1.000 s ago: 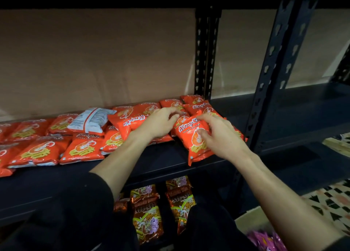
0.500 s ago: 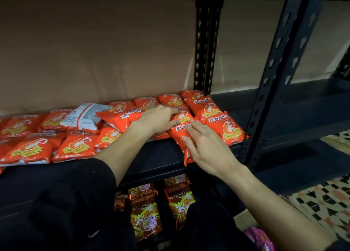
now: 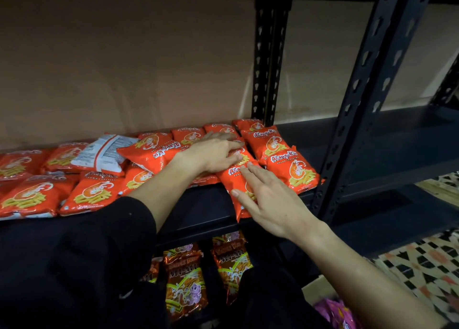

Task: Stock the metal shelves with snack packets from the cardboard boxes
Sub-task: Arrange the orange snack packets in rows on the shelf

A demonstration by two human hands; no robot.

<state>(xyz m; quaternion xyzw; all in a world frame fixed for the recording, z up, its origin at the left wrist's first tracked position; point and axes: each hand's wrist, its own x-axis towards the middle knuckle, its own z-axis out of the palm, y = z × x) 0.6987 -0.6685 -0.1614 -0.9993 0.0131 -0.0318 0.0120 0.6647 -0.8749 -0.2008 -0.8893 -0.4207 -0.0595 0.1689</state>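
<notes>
Cardboard box corner low, left of front upright; further left of upright, my right hand lies flat, fingers straight and spread, on a glossy orange packet overhanging the shelf lip; bare board beyond; deeper in, left hand, fingers loosely extended, rests on other orange packets beside upright.

Orange-red snack packets with yellow print, black metal shelf, black sleeve
</notes>
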